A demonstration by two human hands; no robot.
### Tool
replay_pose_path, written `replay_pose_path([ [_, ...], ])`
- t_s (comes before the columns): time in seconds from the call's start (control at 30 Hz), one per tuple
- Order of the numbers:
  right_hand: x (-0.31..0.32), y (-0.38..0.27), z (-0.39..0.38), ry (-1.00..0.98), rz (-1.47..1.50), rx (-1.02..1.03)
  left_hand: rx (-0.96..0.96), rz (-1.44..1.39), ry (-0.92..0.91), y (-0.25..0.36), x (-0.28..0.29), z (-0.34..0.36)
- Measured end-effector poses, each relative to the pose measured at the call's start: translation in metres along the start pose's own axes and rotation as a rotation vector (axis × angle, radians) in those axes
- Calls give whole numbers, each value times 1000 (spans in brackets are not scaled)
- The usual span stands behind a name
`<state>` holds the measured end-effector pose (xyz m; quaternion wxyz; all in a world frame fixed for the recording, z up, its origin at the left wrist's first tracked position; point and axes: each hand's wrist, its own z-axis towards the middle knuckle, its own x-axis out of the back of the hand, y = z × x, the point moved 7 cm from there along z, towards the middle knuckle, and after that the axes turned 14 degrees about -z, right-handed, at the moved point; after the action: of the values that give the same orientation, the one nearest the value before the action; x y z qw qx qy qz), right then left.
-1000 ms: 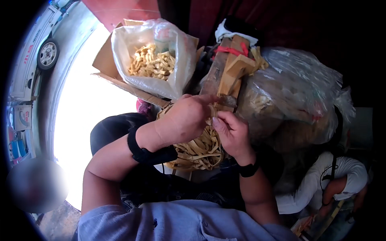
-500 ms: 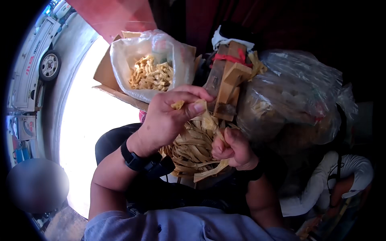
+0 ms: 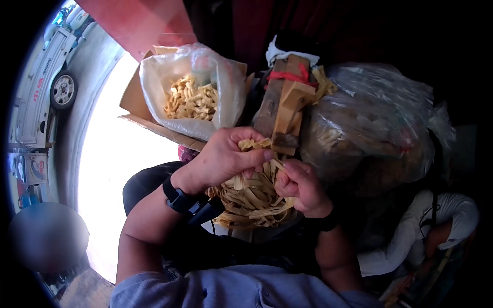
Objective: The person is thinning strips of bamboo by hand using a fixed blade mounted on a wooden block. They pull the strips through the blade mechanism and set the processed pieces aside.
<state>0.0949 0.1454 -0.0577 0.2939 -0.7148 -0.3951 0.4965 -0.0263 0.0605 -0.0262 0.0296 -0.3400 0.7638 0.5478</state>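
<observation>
A pale yellow, flat, pliable strip [image 3: 278,164] runs between my two hands. My left hand [image 3: 221,158] pinches it between thumb and fingers, with a folded end sticking up above the thumb. Just to the right and a little lower, my right hand [image 3: 303,189] is closed on the other part of the strip, its fingers curled. Directly below both hands lies a heap of similar strips [image 3: 251,203], on or in something at my lap that is mostly hidden. Dark bands circle both wrists.
Beyond my left hand, a cardboard box [image 3: 134,92] holds a clear plastic bag [image 3: 231,97] with many small knotted yellow pieces [image 3: 191,100]. A wooden frame [image 3: 288,110] with red ties stands ahead. Right of it sits a large plastic bag [image 3: 375,113]. A person's white sleeve [image 3: 395,249] shows lower right.
My left hand has moved slightly down, and the two hands are closer together. The strip's long tail below my right hand no longer shows; a folded end now stands above my left thumb.
</observation>
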Motion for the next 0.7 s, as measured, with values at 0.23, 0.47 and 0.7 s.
replay_pose_path([
  [0.23,30,-31,8,189,218,354,-146,408,-331,-68,-50,6],
  [0.47,113,-54,-21,1137,-253,654,284,230,-147,-61,-40,4],
  [0.7,15,-80,-15,483,-1230,839,-131,315,-56,-18,-34,0],
])
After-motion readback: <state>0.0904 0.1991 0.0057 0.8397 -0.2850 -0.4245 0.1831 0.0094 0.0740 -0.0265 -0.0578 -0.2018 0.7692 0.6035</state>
